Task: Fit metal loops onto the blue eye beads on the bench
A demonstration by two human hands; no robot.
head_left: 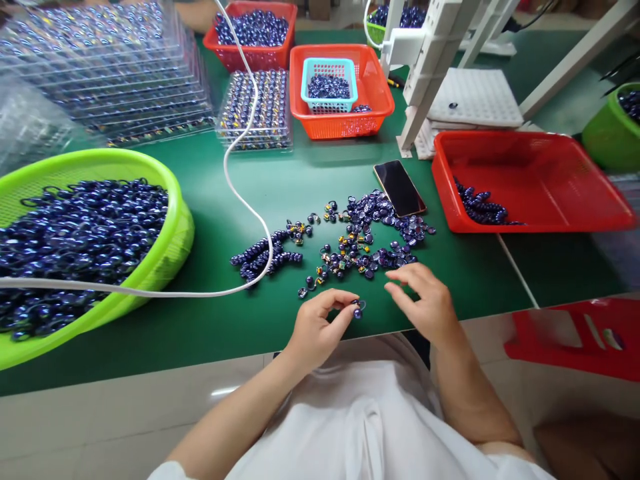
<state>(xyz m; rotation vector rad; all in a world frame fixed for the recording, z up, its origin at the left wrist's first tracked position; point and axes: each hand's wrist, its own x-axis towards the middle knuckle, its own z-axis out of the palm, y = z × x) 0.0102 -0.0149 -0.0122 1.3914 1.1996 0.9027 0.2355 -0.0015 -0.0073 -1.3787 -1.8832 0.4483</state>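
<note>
Worktop [300, 180] plain green; small pieces [373, 207] at frame centre glossy dark blue-violet, some showing yellow patches, with the held piece [357, 313] just below them also dark blue. Left edge: lime-green basket [183, 247], mesh-patterned in part; upper centre: orange-red basket [373, 93] around a pale turquoise basket [329, 105] with a grid of holes; right: bright red tray [545, 193]. Cable [185, 294] at left, white; phone [400, 189] right of centre, black with gold edge; shirt [350, 413] at bottom, plain white.

The loose parts [371, 208] look glossy and metallic, the oval basket [181, 223] shiny plastic.
</note>
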